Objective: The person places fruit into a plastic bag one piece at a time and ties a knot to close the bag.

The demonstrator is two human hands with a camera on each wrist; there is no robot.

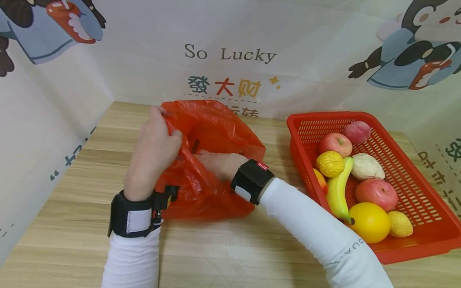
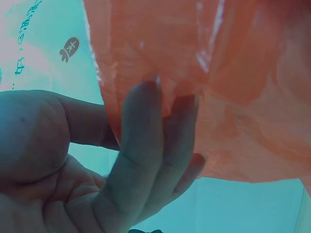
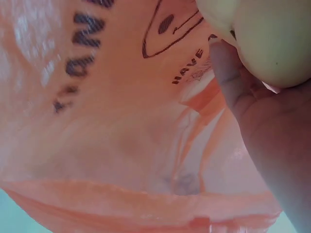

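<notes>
A red plastic bag (image 1: 212,128) stands on the table with its mouth spread. My left hand (image 1: 153,150) pinches its left rim; in the left wrist view the thumb lies on one side of the plastic and the fingers (image 2: 141,131) curl on the other. My right hand (image 1: 223,164) reaches inside the bag, its fingertips hidden there in the head view. From the right wrist, that hand grips a pale yellow-green rounded fruit (image 3: 274,43), cut off by the frame edge. Dark printed letters show on the bag's plastic.
To the right stands a red slotted basket (image 1: 425,244) with a banana (image 1: 338,190), an orange ball-like fruit (image 1: 371,222), a lemon (image 1: 400,224), a mango (image 1: 377,194), an apple (image 1: 335,145), a peach (image 1: 357,132) and others. Printed cloth walls enclose the wooden table (image 1: 79,192).
</notes>
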